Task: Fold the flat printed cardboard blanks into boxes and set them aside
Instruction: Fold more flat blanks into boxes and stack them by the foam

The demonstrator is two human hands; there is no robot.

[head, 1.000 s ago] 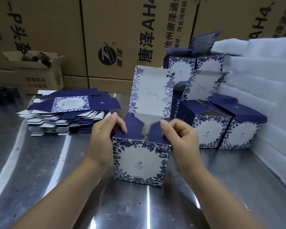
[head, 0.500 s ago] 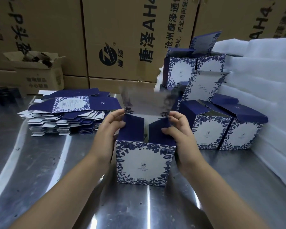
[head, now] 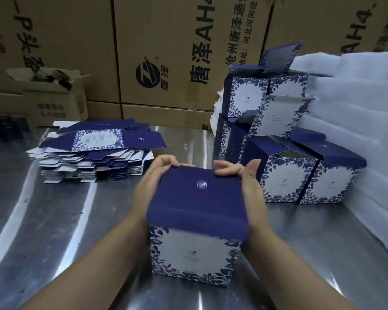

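A scuffed, reflective grey metal tabletop (head: 54, 220) is spread across the foreground. Behind it, large brown corrugated cartons printed with black characters (head: 166, 52) are stacked like a wall. A smaller open brown carton (head: 54, 101) holding dark items is set at the left. White foam sheets (head: 356, 108) are piled along the right.

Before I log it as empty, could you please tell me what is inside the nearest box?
Nothing inside can be seen: the dark blue lid lies folded over the top of the box, covering its opening. Only the outside shows.
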